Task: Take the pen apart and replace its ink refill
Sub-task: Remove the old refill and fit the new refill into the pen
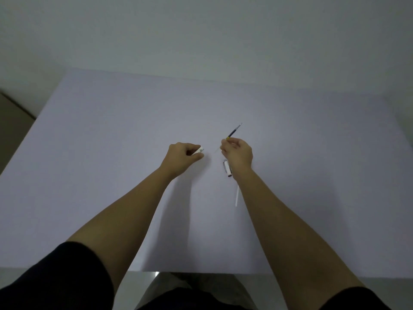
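Observation:
My right hand pinches a thin ink refill with a dark blue column and a yellow band; its tip points up and to the far right. My left hand is closed around a white pen part, whose end sticks out past my fingers toward the right. A white pen piece with a dark end lies on the table just under my right wrist. A thin white refill tube lies on the table beside my right forearm. The two hands are a short gap apart.
A white table fills the view, with its front edge near my body and its left edge slanting at the left. A plain wall rises behind it. My dark sleeves and lap show at the bottom.

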The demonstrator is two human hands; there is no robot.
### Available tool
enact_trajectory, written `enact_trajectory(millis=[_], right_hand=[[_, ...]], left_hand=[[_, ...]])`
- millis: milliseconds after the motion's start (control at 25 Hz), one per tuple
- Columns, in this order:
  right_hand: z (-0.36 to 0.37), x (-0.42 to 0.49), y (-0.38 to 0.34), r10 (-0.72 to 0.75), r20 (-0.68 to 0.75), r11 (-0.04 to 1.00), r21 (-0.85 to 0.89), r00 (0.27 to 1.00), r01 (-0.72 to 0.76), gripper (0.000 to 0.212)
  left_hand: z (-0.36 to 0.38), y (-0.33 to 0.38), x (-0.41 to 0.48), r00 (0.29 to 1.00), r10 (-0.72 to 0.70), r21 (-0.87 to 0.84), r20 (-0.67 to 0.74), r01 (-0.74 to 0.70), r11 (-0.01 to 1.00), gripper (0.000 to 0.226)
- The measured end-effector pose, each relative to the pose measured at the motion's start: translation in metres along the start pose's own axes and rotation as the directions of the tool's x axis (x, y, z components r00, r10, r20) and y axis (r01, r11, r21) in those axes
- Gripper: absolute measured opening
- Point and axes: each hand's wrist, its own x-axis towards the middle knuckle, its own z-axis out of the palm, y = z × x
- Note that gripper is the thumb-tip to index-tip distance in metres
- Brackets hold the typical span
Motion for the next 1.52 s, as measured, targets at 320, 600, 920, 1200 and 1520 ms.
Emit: enact_trajectory(millis=[320,600,920,1200,1520], right_hand=[[-0.028,-0.006,-0.012,-0.049,0.072,0.967,0.252,0.996,0.03,0.017],[-0.031,-0.016,-0.007,-0.06,0.107,0.968,0.248,0.992,0.032,0.006],[-0.029,-0.027,-0.006,-0.023,0.258,1.0,-0.003,0.966,0.025,0.023],[-0.034,-0.028,-0.009,-0.124,0.191,0.99,0.083,0.974,0.11,0.007],[-0.047,-0.004,0.001,-0.007,0.04,0.995,-0.097,0.999,0.011,0.043]], left_hand=[[0.011,0.033,0.008,0.998,0.066,-0.021,0.005,-0.066,0.998,0.025],[0.016,0.039,0.003,0.997,0.076,-0.031,0.027,-0.075,0.997,0.021],[0.012,0.039,-0.008,0.995,0.098,-0.1,0.025,-0.095,0.99,0.025],[0.014,0.039,-0.012,0.994,0.104,-0.116,0.026,-0.101,0.988,0.025],[0.004,0.036,-0.013,0.997,0.081,-0.184,-0.016,-0.082,0.98,0.024]])
